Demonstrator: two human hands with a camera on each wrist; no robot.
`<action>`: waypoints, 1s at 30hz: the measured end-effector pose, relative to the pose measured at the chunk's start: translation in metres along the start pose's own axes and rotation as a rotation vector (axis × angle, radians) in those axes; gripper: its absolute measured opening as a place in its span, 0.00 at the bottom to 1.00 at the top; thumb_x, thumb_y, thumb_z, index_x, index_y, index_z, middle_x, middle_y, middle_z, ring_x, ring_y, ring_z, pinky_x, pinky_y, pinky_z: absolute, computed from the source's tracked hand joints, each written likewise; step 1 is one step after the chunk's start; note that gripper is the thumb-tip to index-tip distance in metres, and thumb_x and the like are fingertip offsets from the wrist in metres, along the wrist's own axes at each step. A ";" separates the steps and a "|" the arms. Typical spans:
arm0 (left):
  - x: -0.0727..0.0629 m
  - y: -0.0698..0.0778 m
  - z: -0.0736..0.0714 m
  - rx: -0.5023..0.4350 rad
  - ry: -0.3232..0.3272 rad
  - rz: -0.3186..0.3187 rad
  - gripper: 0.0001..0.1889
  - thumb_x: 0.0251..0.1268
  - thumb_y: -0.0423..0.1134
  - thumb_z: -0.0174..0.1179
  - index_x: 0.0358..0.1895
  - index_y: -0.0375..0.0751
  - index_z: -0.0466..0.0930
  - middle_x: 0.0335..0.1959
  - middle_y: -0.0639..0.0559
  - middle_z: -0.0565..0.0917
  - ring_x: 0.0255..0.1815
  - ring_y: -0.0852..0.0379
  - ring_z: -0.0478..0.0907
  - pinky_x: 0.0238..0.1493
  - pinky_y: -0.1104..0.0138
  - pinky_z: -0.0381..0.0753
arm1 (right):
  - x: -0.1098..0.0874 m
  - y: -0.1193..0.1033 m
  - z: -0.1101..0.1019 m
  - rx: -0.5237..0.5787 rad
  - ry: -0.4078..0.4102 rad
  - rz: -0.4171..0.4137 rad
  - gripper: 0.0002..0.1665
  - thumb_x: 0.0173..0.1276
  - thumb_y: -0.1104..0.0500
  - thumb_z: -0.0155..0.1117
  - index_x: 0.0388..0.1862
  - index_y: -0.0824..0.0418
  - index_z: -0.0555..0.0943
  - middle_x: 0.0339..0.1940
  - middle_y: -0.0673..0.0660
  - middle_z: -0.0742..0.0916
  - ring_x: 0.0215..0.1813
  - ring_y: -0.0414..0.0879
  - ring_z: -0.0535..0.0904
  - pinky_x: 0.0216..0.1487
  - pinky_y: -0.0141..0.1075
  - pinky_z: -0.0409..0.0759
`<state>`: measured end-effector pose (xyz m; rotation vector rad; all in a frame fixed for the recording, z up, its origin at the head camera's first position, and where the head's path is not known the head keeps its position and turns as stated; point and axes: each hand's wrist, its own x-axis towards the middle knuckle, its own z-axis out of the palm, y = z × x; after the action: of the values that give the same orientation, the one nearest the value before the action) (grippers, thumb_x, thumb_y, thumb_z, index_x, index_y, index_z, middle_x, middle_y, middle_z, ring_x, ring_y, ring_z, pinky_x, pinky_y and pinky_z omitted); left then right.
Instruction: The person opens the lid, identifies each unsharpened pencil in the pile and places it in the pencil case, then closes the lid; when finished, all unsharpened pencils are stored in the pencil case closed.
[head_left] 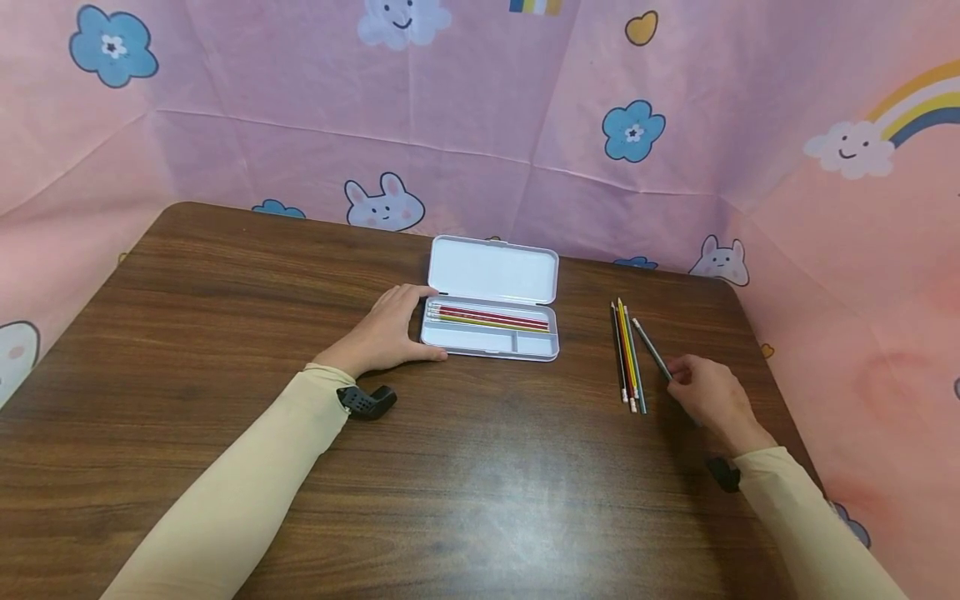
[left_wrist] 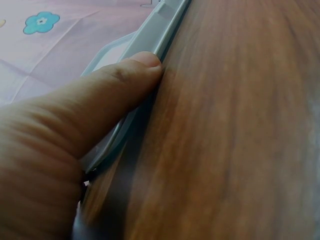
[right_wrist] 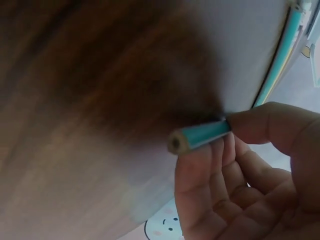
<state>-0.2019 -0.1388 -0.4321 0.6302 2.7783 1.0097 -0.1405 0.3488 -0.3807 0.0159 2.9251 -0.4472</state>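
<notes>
An opened white pencil case (head_left: 468,337) lies on the table with its lid (head_left: 493,268) tipped back. Several red and yellow-green pencils (head_left: 495,317) rest in its long rear compartment, eraser ends to the left. My left hand (head_left: 386,332) grips the case's left end, thumb (left_wrist: 145,62) on the front rim and fingers near the hinge. At the right, my right hand (head_left: 711,398) pinches a blue-green pencil (right_wrist: 205,134) between thumb and fingers. Its flat, unsharpened end shows in the right wrist view. Left of that hand lies a loose bunch of several pencils (head_left: 626,354) in dark, red, yellow and blue-green.
The brown wood-grain table (head_left: 420,483) has rounded back corners. A pink and lilac cloth (head_left: 480,108) with cartoon flowers, clouds and rabbits hangs behind it and along both sides. The case's front compartments are divided by a small partition (head_left: 515,342).
</notes>
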 end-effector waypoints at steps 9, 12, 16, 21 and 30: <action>0.000 -0.001 0.000 0.006 -0.006 -0.011 0.56 0.52 0.66 0.76 0.79 0.42 0.58 0.77 0.43 0.64 0.79 0.43 0.57 0.81 0.45 0.51 | 0.000 0.001 -0.001 -0.020 0.107 -0.064 0.15 0.67 0.64 0.61 0.51 0.68 0.83 0.39 0.63 0.88 0.34 0.51 0.79 0.28 0.38 0.73; 0.000 -0.001 0.001 0.007 -0.001 -0.005 0.56 0.52 0.66 0.76 0.78 0.42 0.59 0.76 0.43 0.65 0.78 0.43 0.58 0.80 0.45 0.52 | 0.000 -0.003 -0.003 -0.025 0.142 -0.097 0.15 0.67 0.65 0.62 0.51 0.69 0.83 0.40 0.64 0.87 0.37 0.53 0.81 0.30 0.41 0.76; 0.001 -0.002 0.001 0.009 0.006 0.000 0.55 0.52 0.66 0.76 0.78 0.42 0.60 0.76 0.43 0.66 0.78 0.44 0.59 0.80 0.46 0.52 | 0.003 -0.016 -0.005 -0.032 0.204 -0.149 0.14 0.67 0.65 0.64 0.50 0.68 0.83 0.40 0.63 0.87 0.40 0.56 0.83 0.34 0.50 0.80; 0.000 -0.002 0.000 0.004 0.006 -0.005 0.55 0.52 0.66 0.75 0.78 0.42 0.60 0.76 0.44 0.66 0.78 0.45 0.59 0.80 0.46 0.53 | 0.013 -0.043 -0.003 -0.022 0.277 -0.232 0.13 0.67 0.65 0.64 0.49 0.66 0.85 0.41 0.62 0.87 0.42 0.58 0.85 0.38 0.56 0.82; 0.000 -0.002 0.001 -0.004 0.011 -0.008 0.55 0.52 0.66 0.75 0.78 0.44 0.60 0.76 0.46 0.66 0.78 0.46 0.59 0.80 0.47 0.54 | 0.037 -0.106 0.010 -0.076 0.287 -0.432 0.12 0.67 0.67 0.65 0.48 0.62 0.87 0.41 0.57 0.87 0.36 0.50 0.85 0.30 0.47 0.82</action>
<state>-0.2023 -0.1397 -0.4340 0.6151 2.7850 1.0202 -0.1791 0.2441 -0.3651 -0.6215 3.2224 -0.4221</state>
